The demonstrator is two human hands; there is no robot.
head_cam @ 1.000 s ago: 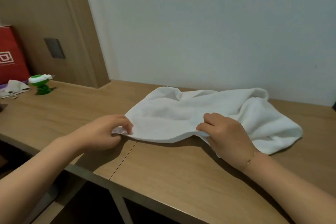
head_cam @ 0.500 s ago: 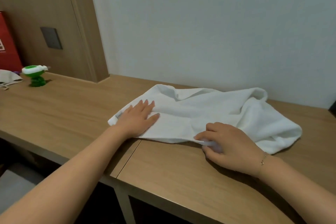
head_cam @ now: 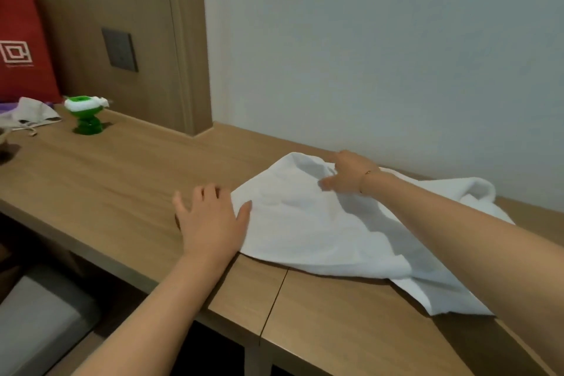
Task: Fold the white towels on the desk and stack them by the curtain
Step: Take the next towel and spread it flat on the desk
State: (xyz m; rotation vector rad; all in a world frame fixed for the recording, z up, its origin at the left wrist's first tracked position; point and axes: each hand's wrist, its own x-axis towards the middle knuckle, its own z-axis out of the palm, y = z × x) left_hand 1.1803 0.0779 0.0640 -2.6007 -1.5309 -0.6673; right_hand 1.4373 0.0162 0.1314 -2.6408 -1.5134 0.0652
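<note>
Risk 1: towel point(head_cam: 320, 232) wasn't flat yet. The far-right part sat bunched in a roll by the wall point(head_cam: 381, 55), w/ creases running across the middle. A fold made over that would prob. come out lumpy and lopsided.
Risk 2: front-right corner reached the desk point(head_cam: 106, 177) edge and seemed to overhang it a little. A hard tug toward the body could drag the cloth off.
Risk 3: left hand point(head_cam: 210, 223) lay mostly on bare wood, so it pinned little of the cloth. If the right hand pulled, the whole towel could slide instead of stretching out.
Risk 4: right forearm crossed above the cloth; dropping it could re-wrinkle the smoothed area.
Left fingers: straight and spread, palm down on the desk. Thumb touched the towel's left edge; other fingers lay just beside the cloth, not on it. Nothing held.
Right hand point(head_cam: 351, 177): at the towel's far-left corner near the wall. Fingers looked curled on the cloth, prob. a pinch, tho blur made the exact hold hard to read.
Towel location: on the desk, right of centre, between the front edge and the wall, unfolded.
Curtain: not in view, so the stacking spot couldn't be judged.
Other: green bottle point(head_cam: 87, 114) and red paper bag point(head_cam: 24, 46) stood far left, well apart from the towel.
</note>
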